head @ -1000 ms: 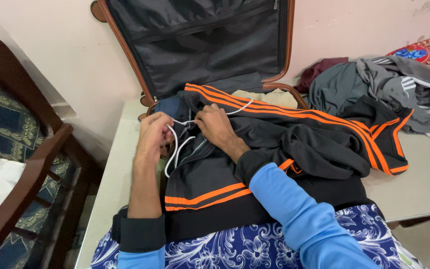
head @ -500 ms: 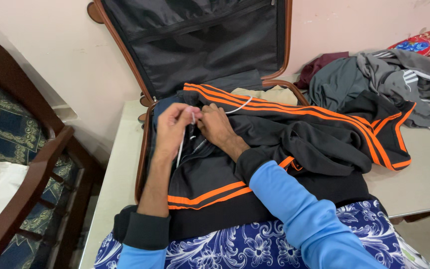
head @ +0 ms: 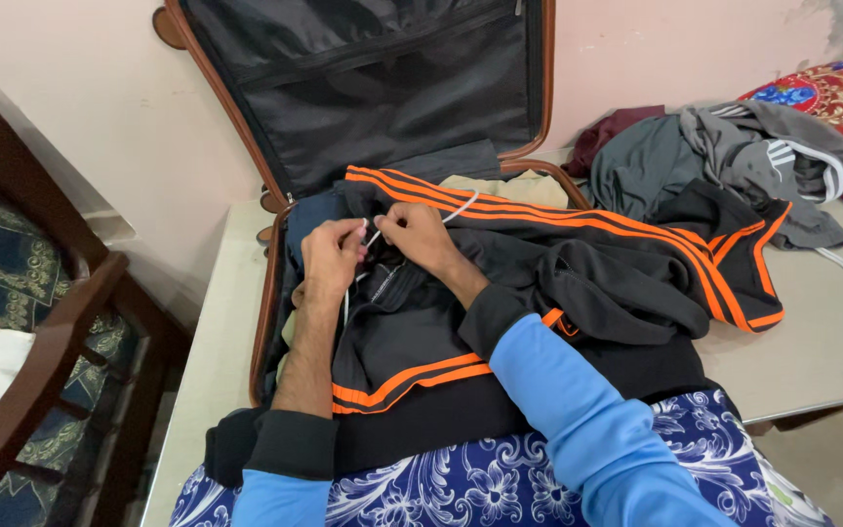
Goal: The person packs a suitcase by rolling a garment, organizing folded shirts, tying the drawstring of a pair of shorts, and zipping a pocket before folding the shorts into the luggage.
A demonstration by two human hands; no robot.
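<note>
An open suitcase [head: 382, 98] stands on the pale table [head: 831, 342] with a black jacket with orange stripes [head: 558, 263] spread across its lower half, and over the jacket's collar the left hand [head: 329, 256] and right hand [head: 417, 234] each pinch the white drawstring [head: 371, 237].

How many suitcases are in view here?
1. One brown-edged suitcase lies open on the table under the black, orange-striped jacket; its lid leans against the wall. Others out of frame cannot be ruled out.
</note>
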